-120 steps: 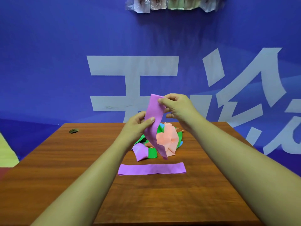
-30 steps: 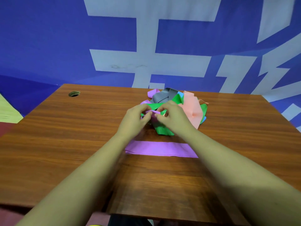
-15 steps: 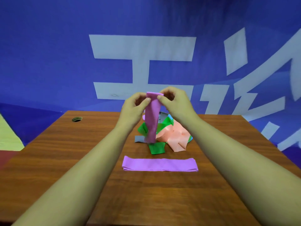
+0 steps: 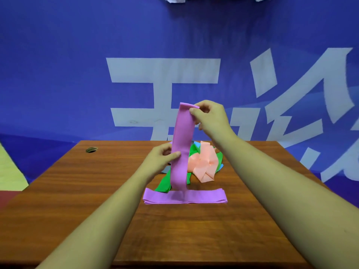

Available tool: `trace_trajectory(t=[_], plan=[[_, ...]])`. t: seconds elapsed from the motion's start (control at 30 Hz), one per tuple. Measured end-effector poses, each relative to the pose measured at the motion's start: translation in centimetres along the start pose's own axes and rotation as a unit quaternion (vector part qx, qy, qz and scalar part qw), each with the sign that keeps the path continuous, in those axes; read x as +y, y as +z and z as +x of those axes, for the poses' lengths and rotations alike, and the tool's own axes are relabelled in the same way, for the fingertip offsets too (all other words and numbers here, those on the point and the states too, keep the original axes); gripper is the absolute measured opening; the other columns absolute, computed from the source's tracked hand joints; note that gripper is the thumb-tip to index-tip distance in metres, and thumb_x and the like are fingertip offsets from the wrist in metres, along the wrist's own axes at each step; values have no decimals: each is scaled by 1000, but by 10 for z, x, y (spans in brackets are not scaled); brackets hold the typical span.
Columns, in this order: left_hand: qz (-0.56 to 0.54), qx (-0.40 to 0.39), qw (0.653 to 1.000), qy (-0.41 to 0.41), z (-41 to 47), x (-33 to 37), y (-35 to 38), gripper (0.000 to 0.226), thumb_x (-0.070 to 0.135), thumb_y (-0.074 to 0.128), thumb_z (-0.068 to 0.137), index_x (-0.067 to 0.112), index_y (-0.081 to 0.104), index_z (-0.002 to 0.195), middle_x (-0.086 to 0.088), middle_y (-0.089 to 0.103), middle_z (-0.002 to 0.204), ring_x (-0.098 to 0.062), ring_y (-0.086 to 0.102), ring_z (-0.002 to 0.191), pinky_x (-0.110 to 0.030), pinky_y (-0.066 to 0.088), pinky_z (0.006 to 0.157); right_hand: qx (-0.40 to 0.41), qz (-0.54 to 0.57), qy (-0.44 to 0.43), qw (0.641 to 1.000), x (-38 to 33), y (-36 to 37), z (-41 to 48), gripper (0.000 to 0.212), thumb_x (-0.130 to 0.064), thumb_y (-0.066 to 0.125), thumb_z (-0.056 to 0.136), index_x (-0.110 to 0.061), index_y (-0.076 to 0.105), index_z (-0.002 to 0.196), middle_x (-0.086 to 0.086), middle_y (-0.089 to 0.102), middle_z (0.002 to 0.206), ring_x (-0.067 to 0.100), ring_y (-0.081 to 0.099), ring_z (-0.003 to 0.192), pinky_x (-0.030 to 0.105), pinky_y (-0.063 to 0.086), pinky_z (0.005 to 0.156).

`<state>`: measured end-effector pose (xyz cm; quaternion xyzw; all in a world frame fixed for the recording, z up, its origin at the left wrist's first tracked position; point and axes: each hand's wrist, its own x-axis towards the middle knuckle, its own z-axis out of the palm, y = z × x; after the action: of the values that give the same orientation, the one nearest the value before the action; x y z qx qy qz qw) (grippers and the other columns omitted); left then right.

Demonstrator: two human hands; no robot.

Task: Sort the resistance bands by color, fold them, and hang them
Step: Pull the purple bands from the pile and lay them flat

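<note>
Purple band, held (image 4: 181,146): hangs upright above the wooden table (image 4: 77,191), its folded top edge pinched between thumb and fingers of the right hand (image 4: 210,117); the left hand (image 4: 161,160) pinches its left edge about halfway down, thumb across the front. Its lower end curls just above a second purple band. Purple band, flat (image 4: 204,198): lies crosswise on the table, near the middle, folded in layers, on the near side of the pile. Pile of loose bands: sits on the far half of the table, behind the hanging strip. Peach band (image 4: 206,162): crumpled in folds, on the right of the pile. Green band (image 4: 165,184): pokes out low on the left of the pile and also shows behind the peach one. Blue band (image 4: 197,144): a small corner visible at the back. Round hole (image 4: 91,149): far left corner of the tabletop. Blue wall (image 4: 77,74): behind the table, bearing large white characters.
</note>
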<state>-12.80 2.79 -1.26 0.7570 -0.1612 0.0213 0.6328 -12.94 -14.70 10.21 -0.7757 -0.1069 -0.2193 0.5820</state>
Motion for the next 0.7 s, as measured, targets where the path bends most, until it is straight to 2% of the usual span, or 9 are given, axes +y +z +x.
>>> trace_trajectory(t=[0.07, 0.13, 0.2, 0.3, 0.37, 0.43, 0.5, 0.63, 0.7], plan=[[-29, 15, 999, -1, -7, -6, 0, 10, 11, 61, 94, 16, 69, 96, 8, 72, 85, -5, 62, 79, -21, 48, 74, 17, 4, 14, 1000, 3, -8, 1, 10, -9, 60, 85, -4, 69, 87, 1, 61, 69, 12, 52, 61, 24, 43, 54], [-60, 21, 998, -4, -12, -8, -1, 13, 9, 56, 95, 15, 68, 97, 9, 70, 83, -4, 59, 73, -19, 46, 65, 7, 6, 43, 999, 9, -17, -2, 8, -10, 61, 85, -7, 67, 82, 2, 60, 72, 12, 52, 64, 24, 41, 56], [-81, 11, 997, -13, -16, -8, -5, 11, 10, 56, 95, 13, 67, 97, 5, 68, 80, -6, 58, 67, -20, 45, 59, -17, 51, 111, 992, 17, -24, -5, 11, -8, 61, 86, -12, 62, 76, 4, 61, 73, 13, 57, 64, 24, 42, 56], [-44, -6, 999, -27, -20, -10, -12, 11, 17, 55, 93, 16, 66, 91, 1, 64, 79, -13, 54, 67, -25, 42, 60, -86, 187, 266, 942, 29, -33, -11, 7, -3, 64, 85, -9, 61, 83, 13, 59, 78, 18, 57, 64, 27, 46, 57], [7, -18, 999, -26, -22, -14, -16, 12, 23, 56, 91, 21, 67, 87, 4, 63, 79, -14, 51, 71, -29, 38, 64, -129, 168, 316, 925, 38, -36, -14, 10, -11, 72, 84, -8, 64, 90, 12, 59, 78, 18, 54, 61, 29, 49, 60], [37, -38, 998, -27, -23, -16, -19, 14, 26, 57, 89, 18, 68, 90, 5, 64, 82, -12, 51, 76, -31, 37, 69, -142, 111, 327, 928, 44, -35, -19, 19, -19, 76, 83, -7, 66, 94, 9, 66, 78, 18, 61, 64, 33, 52, 66], [45, -55, 996, -46, -26, -20, -20, 17, 25, 58, 92, 12, 67, 96, 4, 64, 84, -12, 52, 78, -32, 39, 72, -117, 67, 307, 942, 44, -34, -23, 23, -19, 74, 84, -2, 68, 98, 10, 70, 84, 21, 66, 75, 36, 56, 69], [54, -90, 990, -91, -37, -32, -24, 28, 38, 66, 83, 13, 68, 96, -5, 68, 88, -18, 62, 81, -41, 49, 78, -85, 23, 244, 966, 41, -36, -20, 19, -17, 72, 86, -3, 71, 99, 5, 67, 78, 14, 62, 65, 24, 53, 49], [84, -112, 984, -112, -42, -40, -26, 42, 52, 72, 75, 13, 70, 93, -8, 70, 88, -18, 63, 80, -42, 51, 81, -81, -1, 225, 971, 41, -37, -19, 17, -17, 73, 85, -3, 71, 96, 5, 65, 75, 13, 60, 60, 22, 51, 46]])
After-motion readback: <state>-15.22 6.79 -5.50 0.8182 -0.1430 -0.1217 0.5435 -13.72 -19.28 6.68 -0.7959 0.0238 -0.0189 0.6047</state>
